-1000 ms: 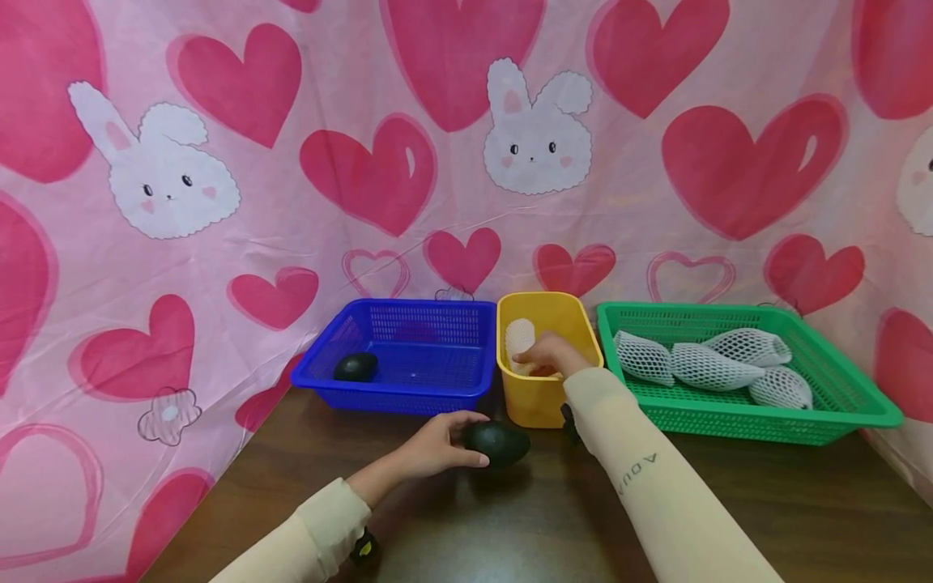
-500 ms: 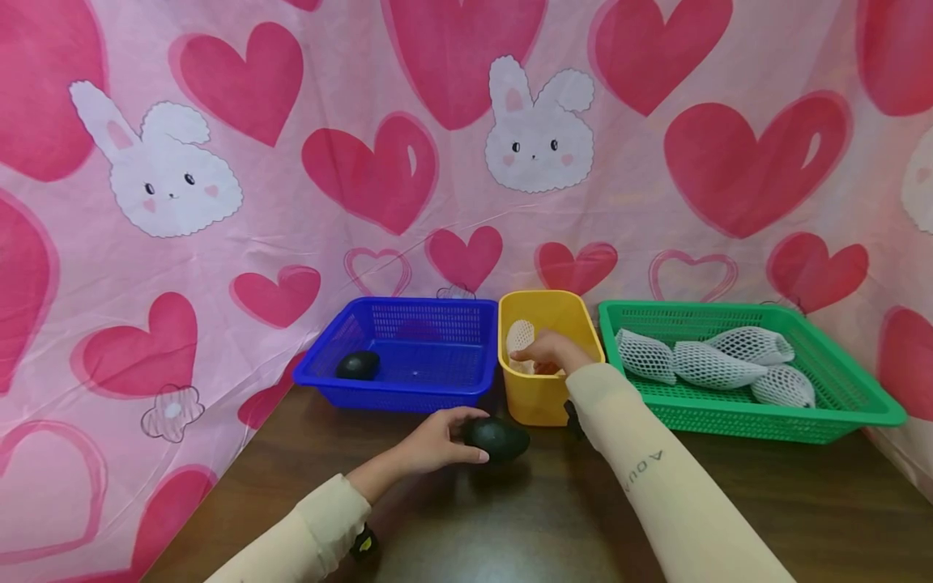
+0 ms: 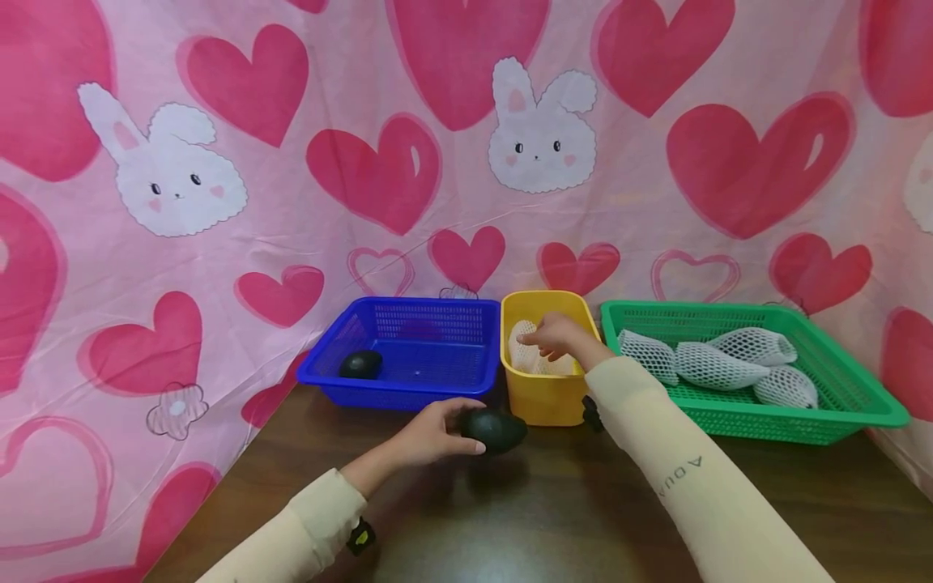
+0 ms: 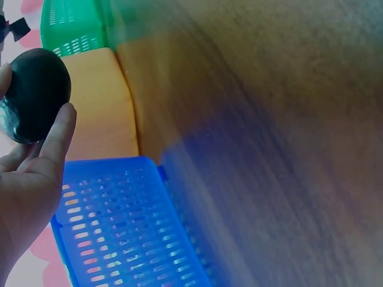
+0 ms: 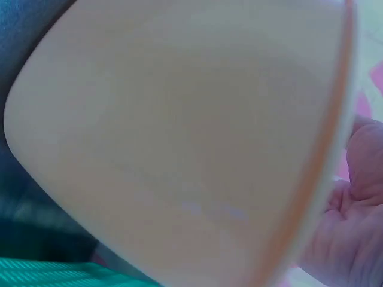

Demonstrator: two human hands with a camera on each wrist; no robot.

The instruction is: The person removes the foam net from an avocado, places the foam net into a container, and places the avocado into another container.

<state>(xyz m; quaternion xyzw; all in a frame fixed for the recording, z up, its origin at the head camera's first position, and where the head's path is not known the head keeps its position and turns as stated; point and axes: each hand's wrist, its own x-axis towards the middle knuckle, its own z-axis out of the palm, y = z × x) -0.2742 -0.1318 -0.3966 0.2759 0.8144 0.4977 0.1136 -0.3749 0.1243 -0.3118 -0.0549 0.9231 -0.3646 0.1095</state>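
My left hand (image 3: 433, 435) grips a dark green avocado (image 3: 494, 430) by its left end, above the table in front of the baskets. In the left wrist view, fingers and thumb reach round the same avocado (image 4: 39, 92). My right hand (image 3: 563, 337) is over the yellow bin (image 3: 550, 403), its index finger stretched left and the other fingers loosely bent. White foam net sleeves (image 3: 521, 353) lie in that bin, close to the index fingertip; nothing shows in this hand. In the right wrist view, the bin wall (image 5: 179, 137) hides most of the fingers.
A blue basket (image 3: 408, 398) left of the bin holds another dark avocado (image 3: 360, 364). On the right stands a green basket (image 3: 751, 429) with several net-wrapped fruits (image 3: 717, 366). A pink heart-patterned cloth (image 3: 466, 202) hangs behind the brown table (image 3: 525, 518).
My right hand has risen a little from deeper in the yellow bin, and its fingers now show more. The left hand keeps the avocado, shifting only slightly.
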